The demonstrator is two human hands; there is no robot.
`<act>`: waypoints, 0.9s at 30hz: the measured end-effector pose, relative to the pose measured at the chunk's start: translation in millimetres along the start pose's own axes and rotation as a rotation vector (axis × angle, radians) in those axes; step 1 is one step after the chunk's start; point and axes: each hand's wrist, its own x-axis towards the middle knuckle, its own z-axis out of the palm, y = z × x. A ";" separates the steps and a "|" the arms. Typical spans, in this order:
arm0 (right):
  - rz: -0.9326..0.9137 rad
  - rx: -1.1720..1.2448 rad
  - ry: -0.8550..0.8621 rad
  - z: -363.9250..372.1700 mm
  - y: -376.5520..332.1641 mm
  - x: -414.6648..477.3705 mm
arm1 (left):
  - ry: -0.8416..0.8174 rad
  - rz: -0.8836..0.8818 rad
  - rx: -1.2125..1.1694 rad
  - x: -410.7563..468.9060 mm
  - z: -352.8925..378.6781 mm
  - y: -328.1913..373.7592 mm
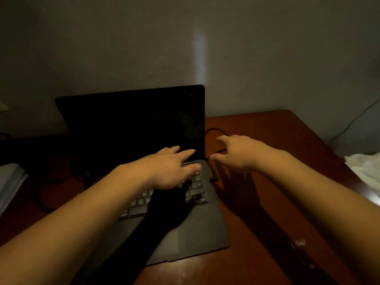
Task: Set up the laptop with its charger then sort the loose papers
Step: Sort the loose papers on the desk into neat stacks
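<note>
Laptop [131,124] is standing open, screen dark, on the desk [267,130]. Papers [8,182] are lying unsorted at far left. The left hand [170,167] is resting flat on the keyboard [141,202]; the right hand [236,153], fingers spread and empty, is reaching for the charger cable [214,129] beside the laptop, so plugging in seems unfinished.
</note>
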 end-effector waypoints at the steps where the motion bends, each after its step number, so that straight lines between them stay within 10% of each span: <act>1: -0.011 -0.006 -0.025 -13.8 1.3 -1.2 | -0.020 -0.014 -0.001 -2.6 -11.5 4.9; 14: -0.196 -0.087 -0.106 -186.3 -54.2 14.0 | 0.033 -0.102 0.193 -44.7 -187.9 -2.9; 27: -0.180 0.050 -0.278 -163.0 -114.3 167.3 | -0.121 -0.204 -0.170 85.7 -204.7 -148.3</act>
